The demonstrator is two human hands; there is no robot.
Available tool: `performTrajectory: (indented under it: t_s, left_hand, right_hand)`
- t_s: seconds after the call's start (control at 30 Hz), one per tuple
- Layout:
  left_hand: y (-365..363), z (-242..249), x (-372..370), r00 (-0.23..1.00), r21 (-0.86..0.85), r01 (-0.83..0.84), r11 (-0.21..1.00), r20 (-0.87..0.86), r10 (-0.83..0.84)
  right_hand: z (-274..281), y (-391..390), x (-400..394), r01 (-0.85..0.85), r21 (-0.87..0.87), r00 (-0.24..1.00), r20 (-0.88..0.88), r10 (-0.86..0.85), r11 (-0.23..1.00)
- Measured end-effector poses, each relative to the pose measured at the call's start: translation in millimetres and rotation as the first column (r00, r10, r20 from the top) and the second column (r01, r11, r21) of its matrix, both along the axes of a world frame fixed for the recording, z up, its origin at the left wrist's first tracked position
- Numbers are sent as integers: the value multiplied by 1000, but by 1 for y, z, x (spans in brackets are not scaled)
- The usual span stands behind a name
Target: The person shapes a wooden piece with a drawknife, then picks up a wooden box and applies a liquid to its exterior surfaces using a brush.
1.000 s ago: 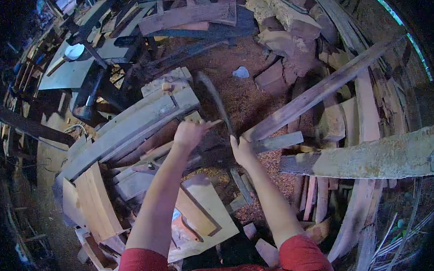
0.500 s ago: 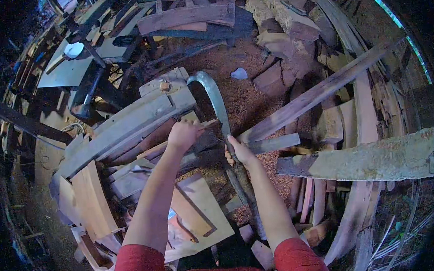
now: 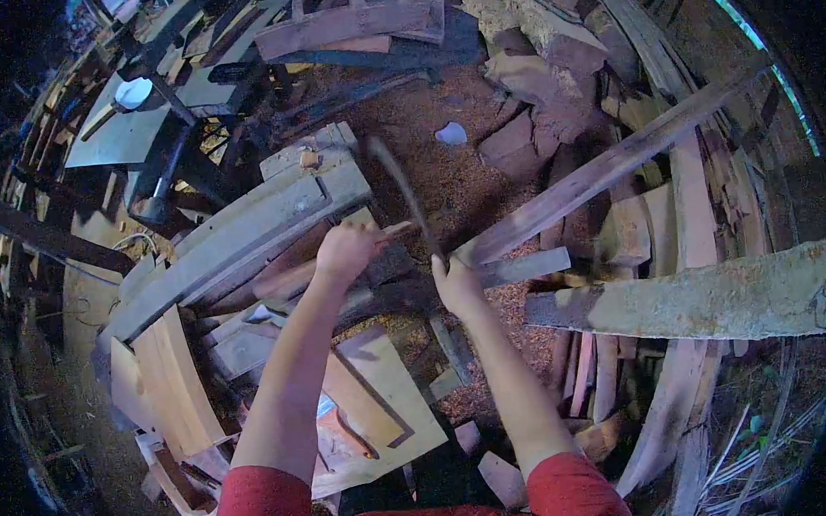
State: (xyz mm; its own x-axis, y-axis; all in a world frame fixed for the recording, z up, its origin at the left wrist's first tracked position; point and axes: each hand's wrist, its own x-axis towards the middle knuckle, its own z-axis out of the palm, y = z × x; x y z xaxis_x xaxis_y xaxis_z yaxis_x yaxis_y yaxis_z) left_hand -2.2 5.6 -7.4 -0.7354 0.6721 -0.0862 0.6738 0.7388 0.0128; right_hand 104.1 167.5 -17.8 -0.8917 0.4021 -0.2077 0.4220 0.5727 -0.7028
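My right hand (image 3: 457, 286) is closed round a sickle (image 3: 404, 186) at the lower end of its long curved blade. The blade points away from me, seen nearly edge-on and a little blurred, and my forearm hides the handle. A thin strip of wood (image 3: 397, 230) is gripped in my left hand (image 3: 345, 249), its tip sticking out right up to the blade. The strip's other end shows blurred to the left of that wrist. Beyond my left hand lies a heavy grey beam (image 3: 244, 239) with a small wood block (image 3: 309, 159) on it.
A slanting plank (image 3: 605, 178) and a broad rough board (image 3: 686, 298) stand at the right. Below my left arm are a pale panel (image 3: 412, 417) and an orange-handled brush (image 3: 348, 436). Stacked timber (image 3: 543, 74) and a white piece (image 3: 450, 134) lie farther off on the chip-strewn ground.
The sickle has turned from its broad side to nearly edge-on, and its handle has gone out of sight behind my right forearm. More of the wood strip shows left of my left hand.
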Motion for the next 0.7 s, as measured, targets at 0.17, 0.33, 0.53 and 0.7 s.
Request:
performTrajectory:
  t_s: [0.17, 0.33, 0.53, 0.7]
  left_hand:
    - [-4, -11, -5, 1000, 25, 29, 999, 6, -29]
    - [-1, -9, -3, 999, 76, -21, 997, -28, 23]
    - [3, 9, 1, 996, 14, -57, 998, 68, 56]
    - [-2, -8, -2, 1000, 100, -17, 995, 0, 17]
  right_hand:
    - [-20, -10, 0, -16, 94, 989, 145, 2, 995]
    - [-10, -11, -2, -25, 100, 981, 195, 5, 995]
    - [-21, -1, 2, 56, -267, 988, 155, -14, 962]
    - [20, 4, -1, 164, -555, 986, 90, -138, 815]
